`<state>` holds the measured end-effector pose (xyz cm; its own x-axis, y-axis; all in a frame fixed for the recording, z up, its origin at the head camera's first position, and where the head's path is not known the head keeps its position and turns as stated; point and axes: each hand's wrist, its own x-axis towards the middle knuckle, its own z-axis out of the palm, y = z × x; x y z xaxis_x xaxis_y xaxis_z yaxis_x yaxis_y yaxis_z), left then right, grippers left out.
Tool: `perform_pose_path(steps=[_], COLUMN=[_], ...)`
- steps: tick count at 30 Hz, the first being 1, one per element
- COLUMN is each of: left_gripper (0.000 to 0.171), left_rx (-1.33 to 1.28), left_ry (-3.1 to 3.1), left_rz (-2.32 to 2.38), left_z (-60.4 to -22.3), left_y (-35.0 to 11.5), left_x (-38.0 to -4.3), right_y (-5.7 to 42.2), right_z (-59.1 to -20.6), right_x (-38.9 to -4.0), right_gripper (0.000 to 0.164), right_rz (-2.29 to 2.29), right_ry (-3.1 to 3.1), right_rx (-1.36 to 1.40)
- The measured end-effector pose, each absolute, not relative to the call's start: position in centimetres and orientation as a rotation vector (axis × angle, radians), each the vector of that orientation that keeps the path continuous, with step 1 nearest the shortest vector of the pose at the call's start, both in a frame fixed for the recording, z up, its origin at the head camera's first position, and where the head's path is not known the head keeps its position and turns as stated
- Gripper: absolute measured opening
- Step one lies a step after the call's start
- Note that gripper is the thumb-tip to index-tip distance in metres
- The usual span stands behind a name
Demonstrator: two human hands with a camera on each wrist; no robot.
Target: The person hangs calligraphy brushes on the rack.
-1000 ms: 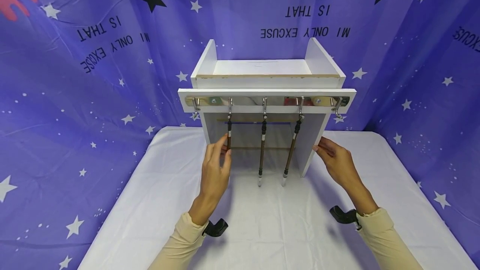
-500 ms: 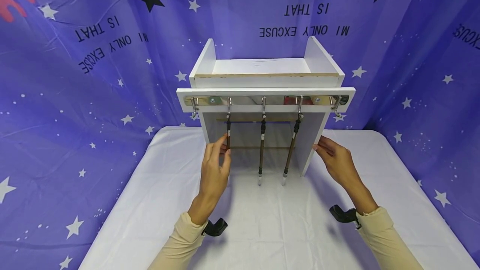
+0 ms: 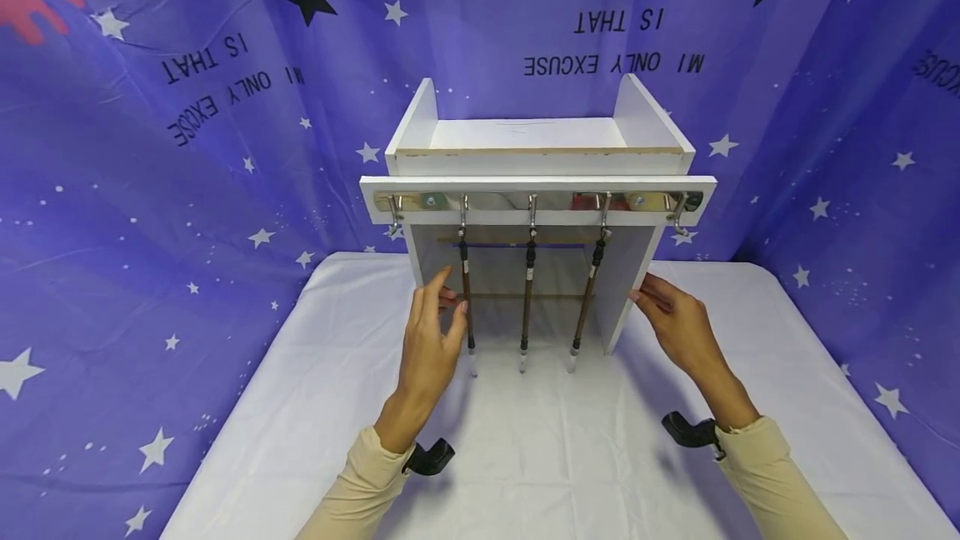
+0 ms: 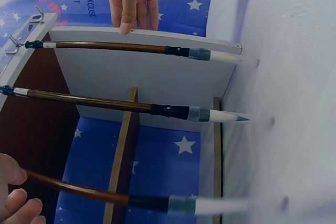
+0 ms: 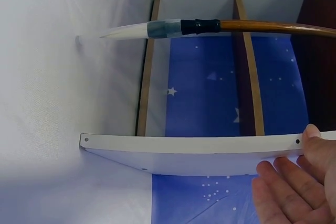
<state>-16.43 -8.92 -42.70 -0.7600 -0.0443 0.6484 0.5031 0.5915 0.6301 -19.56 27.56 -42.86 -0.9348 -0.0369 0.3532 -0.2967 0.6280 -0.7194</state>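
Observation:
Three calligraphy brushes hang tips down from the hooks of a white wooden rack: a left brush (image 3: 469, 315), a middle brush (image 3: 527, 294) and a right brush (image 3: 587, 294). My left hand (image 3: 429, 344) is just left of the left brush, thumb and fingers spread apart. In the left wrist view its fingertips (image 4: 18, 198) lie right by that brush's reddish-brown handle (image 4: 79, 186), whose white tip is blurred. My right hand (image 3: 678, 327) holds the front edge of the rack's right side panel (image 5: 184, 144), thumb on the edge and fingers along the outer face.
The rack's metal hook rail (image 3: 495, 201) runs across the front, with bare outer hooks. Above it is an open shelf (image 3: 525, 136) between upright ends. A white cloth covers the table (image 3: 525, 457); a purple star-print curtain (image 3: 225, 190) surrounds it. Each wrist wears a black camera mount (image 3: 431, 457).
My left hand has let go of the left brush, whose lower part has swung out to the right and now shows beside the thumb. The right hand keeps its hold on the panel.

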Motion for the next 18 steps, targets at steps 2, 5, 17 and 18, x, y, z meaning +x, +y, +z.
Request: perform_pose_path(steps=[2, 5, 17, 18], left_gripper=[0.056, 0.057, 0.065, 0.066], left_rx=[-0.367, -0.366, -0.403, -0.407], left_ry=[-2.190, -2.185, -2.161, -2.157], left_rz=[-1.132, -1.122, -1.032, -1.019], left_z=[-42.6, -42.4, -40.8, -40.6], left_y=[-8.9, -9.0, -11.3, -11.7], left_x=[-16.3, -16.0, -13.8, -13.7], right_y=[27.6, 27.7, 28.6, 28.8], right_z=[-42.8, -42.8, -41.4, -41.2], right_x=[-19.6, -19.6, -18.6, -18.4], right_gripper=[0.047, 0.047, 0.048, 0.049], right_rz=[1.205, 1.201, 1.086, 1.070], right_ry=[-2.547, -2.551, -2.531, -2.529], right_rx=[0.271, 0.270, 0.299, 0.304])
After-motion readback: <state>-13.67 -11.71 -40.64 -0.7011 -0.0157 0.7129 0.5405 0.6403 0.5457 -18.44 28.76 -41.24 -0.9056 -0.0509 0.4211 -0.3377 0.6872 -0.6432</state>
